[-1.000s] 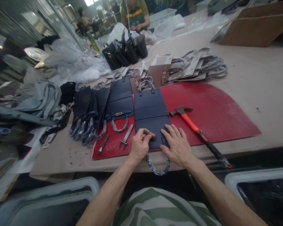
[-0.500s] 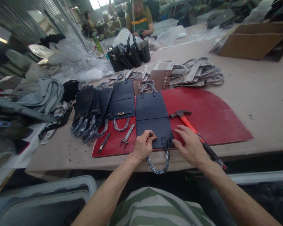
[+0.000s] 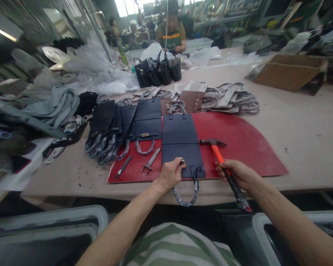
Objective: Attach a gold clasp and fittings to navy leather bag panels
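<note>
A dark navy bag panel (image 3: 180, 129) with plastic-wrapped handles lies on the red board (image 3: 238, 144). My left hand (image 3: 170, 173) rests on its lower part, fingers pinched round a small metal punch (image 3: 182, 161) whose top end shows; its lower end is hidden. My right hand (image 3: 235, 173) is closed round the handle of a claw hammer (image 3: 218, 153) with an orange and black grip. The hammer's head sits to the right of the panel, over the red board. One wrapped handle (image 3: 187, 203) hangs over the table's front edge.
Left of the panel lie a two-pronged metal tool (image 3: 150, 162) and a flat dark blade-like tool (image 3: 124, 167). Several navy bag panels (image 3: 104, 118) are stacked farther left. Brown panels (image 3: 192, 100), finished black bags (image 3: 158, 72) and a cardboard box (image 3: 288, 72) stand behind. A co-worker (image 3: 172, 35) is across the table.
My right hand has left the panel's lower right corner and moved right, closing round the hammer handle. My left hand stays on the panel with the punch. The view has shifted slightly.
</note>
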Motion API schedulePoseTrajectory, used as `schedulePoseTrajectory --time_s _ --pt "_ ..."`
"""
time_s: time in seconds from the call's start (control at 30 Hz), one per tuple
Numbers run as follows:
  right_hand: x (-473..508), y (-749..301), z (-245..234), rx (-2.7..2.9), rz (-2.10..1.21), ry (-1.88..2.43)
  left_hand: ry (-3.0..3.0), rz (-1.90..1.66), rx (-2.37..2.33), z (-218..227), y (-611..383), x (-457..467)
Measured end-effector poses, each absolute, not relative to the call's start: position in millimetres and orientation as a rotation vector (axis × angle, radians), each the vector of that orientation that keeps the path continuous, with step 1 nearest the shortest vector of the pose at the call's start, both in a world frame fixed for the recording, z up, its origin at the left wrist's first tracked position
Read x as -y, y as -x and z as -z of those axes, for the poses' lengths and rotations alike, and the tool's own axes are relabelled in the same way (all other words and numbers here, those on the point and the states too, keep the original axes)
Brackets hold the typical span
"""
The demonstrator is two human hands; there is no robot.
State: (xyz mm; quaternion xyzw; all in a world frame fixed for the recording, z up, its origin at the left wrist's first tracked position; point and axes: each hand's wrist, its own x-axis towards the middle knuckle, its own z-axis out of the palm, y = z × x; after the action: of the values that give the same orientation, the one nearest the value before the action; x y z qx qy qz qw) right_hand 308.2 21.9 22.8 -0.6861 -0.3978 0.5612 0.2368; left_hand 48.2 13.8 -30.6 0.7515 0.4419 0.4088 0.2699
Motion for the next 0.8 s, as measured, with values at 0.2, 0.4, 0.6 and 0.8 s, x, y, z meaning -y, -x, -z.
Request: schedulePoseTrajectory --time_s 0.2,0.4,0.6,0.8 --pt "4 -279 -68 1.192 -1.455 1.716 -2.091 -1.134 -1.131 38 -49 -14" --pt "42 -275 -92 2.054 -0.359 1.585 -2.119 -1.133 -1.117 42 -48 -14" --pt "47 -274 -124 2.296 0.002 1.465 -2.118 -1.144 -1.124 46 -49 -14" --pt "54 -267 -119 2.147 0.150 1.413 -2.165 -1.126 -1.135 46 -49 -15"
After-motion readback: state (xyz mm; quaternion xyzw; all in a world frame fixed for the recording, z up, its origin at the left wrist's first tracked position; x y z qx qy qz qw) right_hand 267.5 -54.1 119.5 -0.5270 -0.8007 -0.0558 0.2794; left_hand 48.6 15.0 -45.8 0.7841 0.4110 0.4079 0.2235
